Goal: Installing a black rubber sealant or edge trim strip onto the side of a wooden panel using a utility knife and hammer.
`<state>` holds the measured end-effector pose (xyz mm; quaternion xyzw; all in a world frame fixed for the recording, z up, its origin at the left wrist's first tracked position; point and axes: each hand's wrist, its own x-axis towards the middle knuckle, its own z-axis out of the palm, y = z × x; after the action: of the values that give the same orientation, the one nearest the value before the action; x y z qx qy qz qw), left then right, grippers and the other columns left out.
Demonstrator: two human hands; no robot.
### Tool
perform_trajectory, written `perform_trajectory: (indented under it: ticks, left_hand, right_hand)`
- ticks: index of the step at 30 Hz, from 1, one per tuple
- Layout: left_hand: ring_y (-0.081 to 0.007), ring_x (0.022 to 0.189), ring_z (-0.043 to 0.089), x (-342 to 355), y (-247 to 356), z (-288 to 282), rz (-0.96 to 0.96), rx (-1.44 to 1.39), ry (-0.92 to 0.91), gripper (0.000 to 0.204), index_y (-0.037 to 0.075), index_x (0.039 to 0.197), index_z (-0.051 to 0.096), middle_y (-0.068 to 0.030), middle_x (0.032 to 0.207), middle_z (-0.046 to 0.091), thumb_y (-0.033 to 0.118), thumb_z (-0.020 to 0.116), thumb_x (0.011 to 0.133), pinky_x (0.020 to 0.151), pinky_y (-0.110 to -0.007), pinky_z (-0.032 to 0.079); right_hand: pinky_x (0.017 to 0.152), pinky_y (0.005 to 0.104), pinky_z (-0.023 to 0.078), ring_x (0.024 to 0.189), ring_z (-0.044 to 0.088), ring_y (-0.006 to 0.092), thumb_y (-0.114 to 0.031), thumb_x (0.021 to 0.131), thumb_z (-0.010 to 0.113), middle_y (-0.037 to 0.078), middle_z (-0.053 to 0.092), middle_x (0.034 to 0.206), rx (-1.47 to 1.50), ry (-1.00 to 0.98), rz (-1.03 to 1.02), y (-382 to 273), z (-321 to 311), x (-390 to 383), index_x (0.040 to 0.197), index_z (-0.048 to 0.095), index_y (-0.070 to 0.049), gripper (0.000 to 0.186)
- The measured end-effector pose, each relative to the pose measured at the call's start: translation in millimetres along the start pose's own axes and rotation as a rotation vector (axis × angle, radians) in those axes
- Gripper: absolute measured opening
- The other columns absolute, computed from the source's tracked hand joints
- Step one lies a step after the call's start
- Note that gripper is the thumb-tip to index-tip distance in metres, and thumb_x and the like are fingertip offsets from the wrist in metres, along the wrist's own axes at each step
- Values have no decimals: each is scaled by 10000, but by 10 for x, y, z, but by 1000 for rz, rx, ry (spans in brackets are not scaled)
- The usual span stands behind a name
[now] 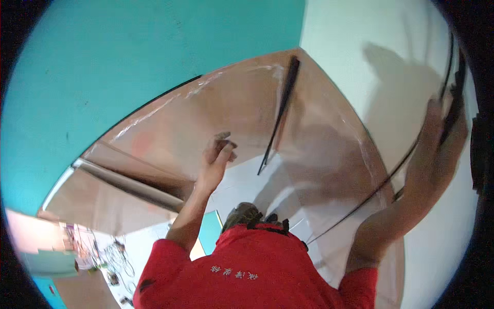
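My left hand is raised in front of a glossy brown panel covered in clear film. Its fingers are loosely bent and apart, with nothing in them. A long thin black strip lies slanted on the panel just right of that hand, without touching it. My right hand is up against the white wall at the far right, fingers closed around a black cable. The cable runs from the hand down toward my red shirt. A dark fitting sits at the fingertips.
A teal wall fills the upper left and meets the white wall at a corner. A pale metal rail crosses below the brown panel. Loose wires and small items lie at the lower left.
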<state>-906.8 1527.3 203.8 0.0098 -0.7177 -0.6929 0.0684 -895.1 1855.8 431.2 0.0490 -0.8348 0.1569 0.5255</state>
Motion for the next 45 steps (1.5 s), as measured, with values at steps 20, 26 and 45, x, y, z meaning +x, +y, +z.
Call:
perform_trajectory:
  ticks: [20, 26, 45]
  left_hand:
    - [-311, 923, 619, 1484, 199, -911, 780, 1142, 47, 259, 46, 1092, 630, -120, 992, 617, 113, 606, 843, 764, -404, 526]
    - [-294, 838, 618, 2158, 268, -671, 801, 1218, 107, 271, 61, 1108, 638, -101, 926, 611, 65, 614, 839, 685, -393, 530]
    - [-294, 869, 621, 2599, 16, -130, 746, 1369, 158, 200, 59, 1058, 682, -115, 981, 660, 69, 657, 859, 739, -386, 522]
  right_hand:
    - [843, 422, 428, 968, 552, 286, -160, 819, 694, 87, 630, 1019, 547, -426, -633, -1210, 3171, -512, 1113, 657, -88, 304]
    - [696, 332, 477, 783, 587, 181, -245, 945, 623, 85, 626, 859, 837, -169, 355, -441, 4045, -608, 1003, 601, 19, 271]
    - [502, 254, 402, 564, 531, 100, -247, 960, 581, 20, 568, 656, 1153, -374, 1101, 299, 4788, -509, 756, 585, -38, 292]
